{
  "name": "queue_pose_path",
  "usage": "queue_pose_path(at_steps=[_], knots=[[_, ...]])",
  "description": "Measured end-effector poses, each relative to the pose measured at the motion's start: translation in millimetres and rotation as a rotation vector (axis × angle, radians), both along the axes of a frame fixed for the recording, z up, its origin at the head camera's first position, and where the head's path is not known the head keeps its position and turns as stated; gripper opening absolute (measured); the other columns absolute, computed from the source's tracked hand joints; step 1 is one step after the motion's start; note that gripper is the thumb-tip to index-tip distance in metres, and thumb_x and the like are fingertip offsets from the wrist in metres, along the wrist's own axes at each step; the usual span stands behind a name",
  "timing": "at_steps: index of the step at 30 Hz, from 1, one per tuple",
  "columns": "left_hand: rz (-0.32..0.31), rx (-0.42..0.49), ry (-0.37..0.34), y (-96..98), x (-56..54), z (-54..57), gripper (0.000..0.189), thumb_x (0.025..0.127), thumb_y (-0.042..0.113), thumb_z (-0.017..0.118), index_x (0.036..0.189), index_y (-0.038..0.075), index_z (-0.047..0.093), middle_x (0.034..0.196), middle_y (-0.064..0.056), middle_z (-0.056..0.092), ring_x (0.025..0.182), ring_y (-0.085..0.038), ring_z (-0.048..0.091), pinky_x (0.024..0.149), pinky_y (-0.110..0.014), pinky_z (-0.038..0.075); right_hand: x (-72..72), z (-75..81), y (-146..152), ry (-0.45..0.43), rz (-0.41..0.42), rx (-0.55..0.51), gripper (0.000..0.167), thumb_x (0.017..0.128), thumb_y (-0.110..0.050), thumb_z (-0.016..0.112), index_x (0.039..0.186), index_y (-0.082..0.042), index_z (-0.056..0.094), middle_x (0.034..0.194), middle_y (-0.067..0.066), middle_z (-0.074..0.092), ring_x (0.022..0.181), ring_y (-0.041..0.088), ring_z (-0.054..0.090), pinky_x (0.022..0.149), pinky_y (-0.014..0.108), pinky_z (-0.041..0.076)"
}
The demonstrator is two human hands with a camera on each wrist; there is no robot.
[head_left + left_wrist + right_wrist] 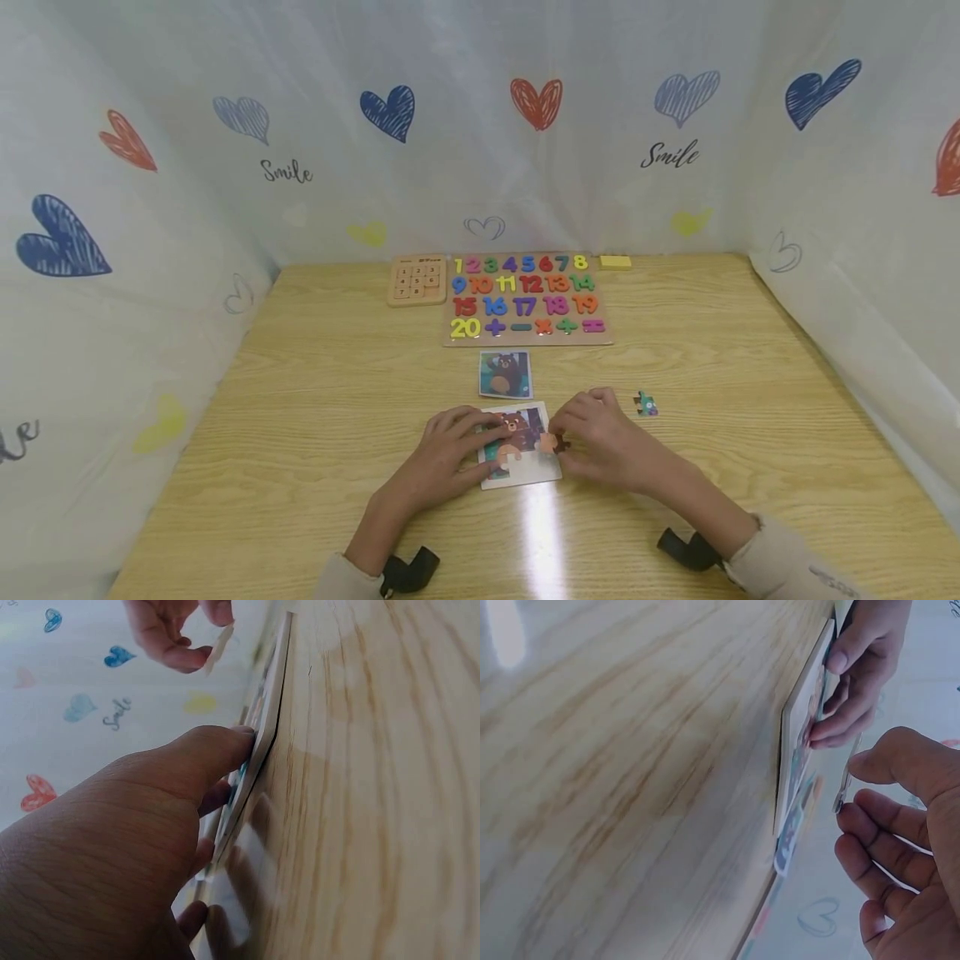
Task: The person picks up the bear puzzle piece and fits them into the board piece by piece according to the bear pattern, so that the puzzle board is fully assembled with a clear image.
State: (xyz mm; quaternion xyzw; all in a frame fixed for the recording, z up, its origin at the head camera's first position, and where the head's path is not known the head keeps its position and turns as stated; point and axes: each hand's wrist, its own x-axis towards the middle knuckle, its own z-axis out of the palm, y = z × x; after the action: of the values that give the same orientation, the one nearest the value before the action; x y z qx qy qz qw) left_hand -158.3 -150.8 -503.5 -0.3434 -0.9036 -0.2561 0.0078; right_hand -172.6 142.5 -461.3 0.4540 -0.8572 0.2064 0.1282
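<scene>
A white puzzle tray lies on the table with part of a bear picture fitted in it. The lower right of the tray shows bare white. My left hand rests on its left side, fingers reaching over the fitted pieces and thumb against the near part. Between thumb and fingertips, my right hand pinches a brown and tan puzzle piece, raised over the tray's right edge. Seen edge-on in the right wrist view, the piece is thin. One loose teal puzzle piece lies beyond the right hand.
Just behind the tray is a bear picture card. Farther back lie a number board with colourful digits, a wooden sliding number puzzle and a yellow block. A white curtain with hearts surrounds the table.
</scene>
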Motion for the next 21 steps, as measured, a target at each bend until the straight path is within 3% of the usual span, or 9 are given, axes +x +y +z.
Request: queue_pose_path(at_steps=[21], knots=[[-0.007, -0.007, -0.031, -0.7, 0.0, 3.3, 0.045, 0.100, 0.041, 0.060, 0.143, 0.029, 0.058, 0.146, 0.007, 0.049, 0.139, -0.021, 0.033, 0.107, -0.056, 0.029, 6.2, -1.1, -21.9, 0.018, 0.020, 0.081, 0.029, 0.073, -0.021, 0.083, 0.099, -0.014, 0.072, 0.098, -0.005, 0.067, 0.097, 0.015, 0.058, 0.091, 0.042, 0.038]])
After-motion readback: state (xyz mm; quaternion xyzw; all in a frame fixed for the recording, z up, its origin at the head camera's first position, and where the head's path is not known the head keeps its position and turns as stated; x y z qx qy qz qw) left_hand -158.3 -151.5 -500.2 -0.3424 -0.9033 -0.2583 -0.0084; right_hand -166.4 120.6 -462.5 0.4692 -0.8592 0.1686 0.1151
